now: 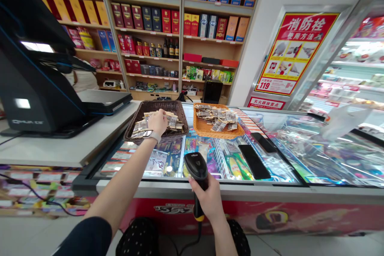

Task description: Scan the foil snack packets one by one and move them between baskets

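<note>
My left hand (158, 122), with a watch (147, 133) on the wrist, reaches over the dark brown wicker basket (135, 122). Its fingers are curled among the small clear-and-tan packets (175, 123) there; whatever they pinch is hidden. In front of me, my right hand (210, 198) is wrapped round the handle of a black barcode scanner (196, 166), held upright near the freezer's front edge, its cord hanging down. To the right of the dark basket, an orange wicker basket (216, 131) contains more of these packets (220, 124).
Both baskets stand on the glass top of a chest freezer (204, 185). Two black phones (254, 162) lie on the glass at right. A checkout machine (39, 88) occupies the white counter (54, 150) at left. Behind are shelves of boxes (144, 32).
</note>
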A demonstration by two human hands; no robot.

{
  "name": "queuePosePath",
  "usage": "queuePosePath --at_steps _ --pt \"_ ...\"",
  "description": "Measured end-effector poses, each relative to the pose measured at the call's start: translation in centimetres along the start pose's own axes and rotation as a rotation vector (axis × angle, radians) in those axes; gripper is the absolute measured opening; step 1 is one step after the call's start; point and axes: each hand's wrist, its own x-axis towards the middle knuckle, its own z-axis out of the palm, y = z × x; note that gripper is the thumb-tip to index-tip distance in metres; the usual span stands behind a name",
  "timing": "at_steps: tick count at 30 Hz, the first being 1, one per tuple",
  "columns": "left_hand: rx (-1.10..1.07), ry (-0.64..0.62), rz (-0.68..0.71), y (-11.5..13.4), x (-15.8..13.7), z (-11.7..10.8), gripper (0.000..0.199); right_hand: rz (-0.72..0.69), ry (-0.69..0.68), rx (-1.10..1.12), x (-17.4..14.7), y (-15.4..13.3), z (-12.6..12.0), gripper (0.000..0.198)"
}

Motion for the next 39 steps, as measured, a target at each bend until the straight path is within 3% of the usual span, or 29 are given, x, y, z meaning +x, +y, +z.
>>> queuePosePath --at_steps 4,10,13,16,21,24,27,30,33,39 --pt "0.214 0.003 0.076 0.3 -1.0 1.6 0.024 0.002 0.007 0.013 -0.1 0.4 -0.8 0.036" --pt "0.139 0.083 0.111 0.3 -1.8 0.9 0.025 -0.023 0.053 0.009 -0.2 0.6 -2.2 0.036" --pt "0.026 0.176 0.177 2.1 -2.8 0.1 0.021 -0.031 0.117 0.006 -0.1 0.9 -3.4 0.038" --pt "-0.065 0.188 0.336 5.6 -4.1 -0.2 0.018 -0.025 0.207 0.021 0.2 1.3 -4.9 0.039" --pt "-0.097 -0.009 0.5 12.3 -4.5 2.8 0.019 -0.012 0.321 0.063 0.3 2.2 -7.3 0.042" --pt "-0.095 -0.187 0.473 15.4 -3.2 6.3 0.022 0.017 0.347 0.081 -0.1 2.9 -8.3 0.043" --pt "-0.049 -0.345 0.359 17.6 -1.5 10.0 0.025 0.025 0.408 0.103 -0.7 3.7 -8.7 0.042" --pt "-0.015 -0.471 0.204 19.0 -0.1 12.9 0.028 0.03 0.464 0.116 -1.2 4.5 -8.9 0.041" --pt "-0.039 -0.543 0.159 19.6 0.6 14.5 0.023 0.027 0.474 0.103 -1.4 5.2 -9.3 0.04" --pt "-0.16 -0.494 0.217 19.1 0.4 14.0 0.035 0.064 0.437 0.092 -1.1 5.3 -9.9 0.039"
